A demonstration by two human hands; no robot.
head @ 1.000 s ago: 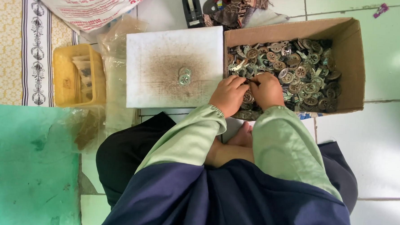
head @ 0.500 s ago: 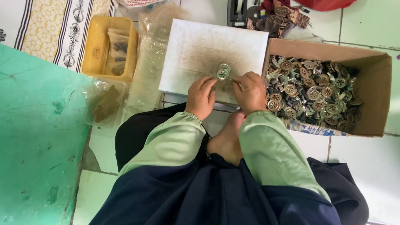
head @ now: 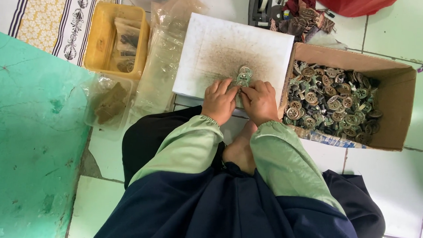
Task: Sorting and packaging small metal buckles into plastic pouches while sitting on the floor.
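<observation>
The buttons (head: 242, 76) lie in a small cluster on the white board (head: 224, 48). My left hand (head: 219, 101) and right hand (head: 260, 102) pinch at them, fingers curled. I judge one could slip and roll toward the box (head: 397, 113).

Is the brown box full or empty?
Partly full. The box is open on top, with round metal pieces heaped across its bottom, well below the rim.
</observation>
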